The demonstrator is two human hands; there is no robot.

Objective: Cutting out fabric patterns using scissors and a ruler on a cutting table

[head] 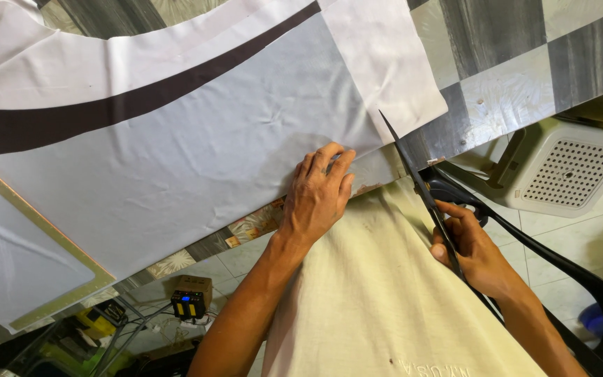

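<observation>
Grey fabric is lying pinned under the flat, open left hand. Clamped in the right hand, black scissors are nearing its edge; loose cloth could shift, skewing the cut.

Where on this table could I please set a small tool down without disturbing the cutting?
Free: the checkered tabletop right of the white fabric, above the scissors. Crowded: the table edge, where the left hand presses the fabric and the right hand cuts.

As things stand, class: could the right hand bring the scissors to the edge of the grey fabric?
Probably yes. The right hand holds the scissors, their tip already meets the grey fabric, and the left hand lies aside.
</observation>
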